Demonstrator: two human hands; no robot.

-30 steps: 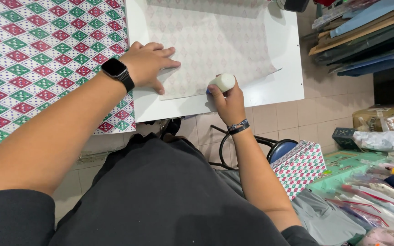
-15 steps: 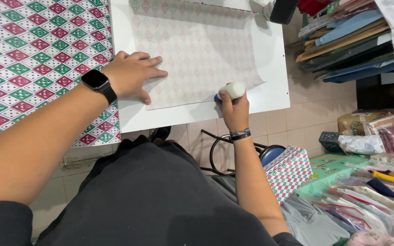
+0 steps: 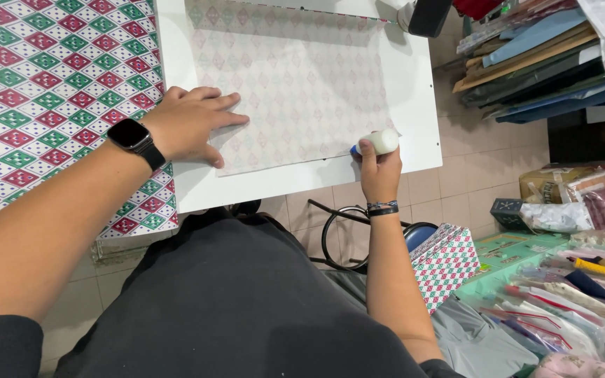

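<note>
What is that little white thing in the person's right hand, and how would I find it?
Find the white board with pale patterned paper on it. At the paper's near right corner, the right hand grips a glue stick: a short white tube with a blue tip.

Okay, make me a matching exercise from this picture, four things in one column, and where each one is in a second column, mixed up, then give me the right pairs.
Things:
1. glue stick
2. black watch
3. patterned box
4. pale patterned sheet

Places:
A. lying flat on the white board
B. on the left wrist
C. low down on the right, beside the right forearm
D. in the fingers of the right hand, at the sheet's lower right corner

Pairs: 1-D, 2-B, 3-C, 4-A
</note>
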